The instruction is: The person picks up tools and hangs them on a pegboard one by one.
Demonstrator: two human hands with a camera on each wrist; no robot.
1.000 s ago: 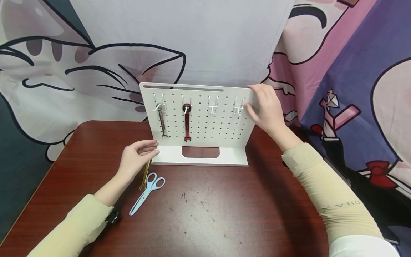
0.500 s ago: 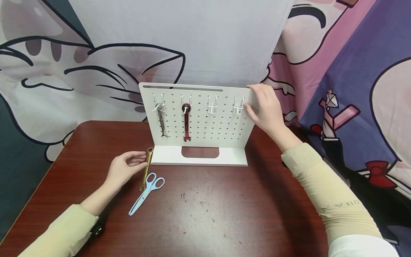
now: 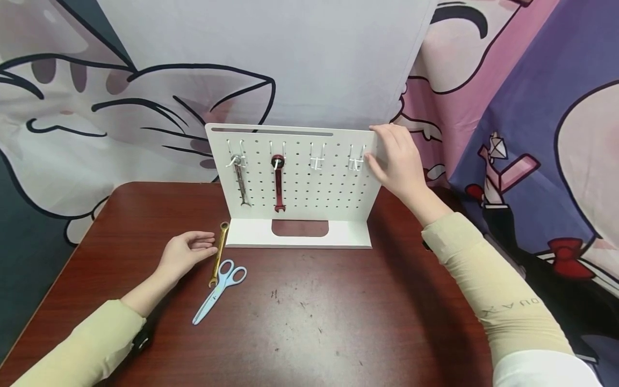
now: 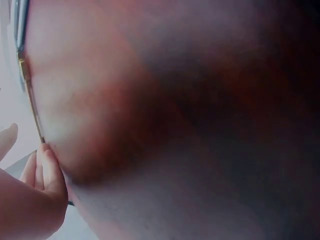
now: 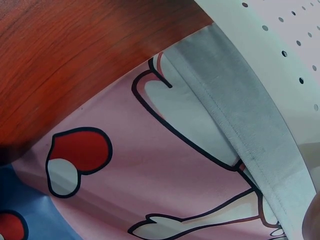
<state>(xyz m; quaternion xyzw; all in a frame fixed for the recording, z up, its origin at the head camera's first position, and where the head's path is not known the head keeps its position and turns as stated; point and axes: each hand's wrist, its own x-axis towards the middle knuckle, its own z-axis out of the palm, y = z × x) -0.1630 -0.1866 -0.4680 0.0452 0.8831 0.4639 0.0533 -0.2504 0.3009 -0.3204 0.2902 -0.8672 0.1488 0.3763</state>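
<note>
In the head view, my left hand (image 3: 186, 255) is just left of a gold combination wrench (image 3: 219, 255) lying on the table, its fingers extended and loosely together. Nothing is visible between thumb and fingers. Light-blue scissors (image 3: 220, 290) lie by the wrench's lower end, blades pointing toward me. My right hand (image 3: 401, 161) grips the upper right edge of a white pegboard (image 3: 300, 188), thumb on the front face. A silver wrench (image 3: 240, 183) and a dark red wrench (image 3: 279, 185) hang on the board's left hooks. The right wrist view shows mostly the board's edge and cloth.
Two white double hooks (image 3: 316, 158) on the board's right half hold nothing. The pegboard's foot with a cutout rests on the brown wooden table (image 3: 338, 317). Printed cartoon cloth (image 3: 512, 107) hangs behind the table and along the right.
My left hand has drawn back leftward from the board's lower left corner, uncovering the gold wrench's upper end. The right hand keeps its grip on the board.
</note>
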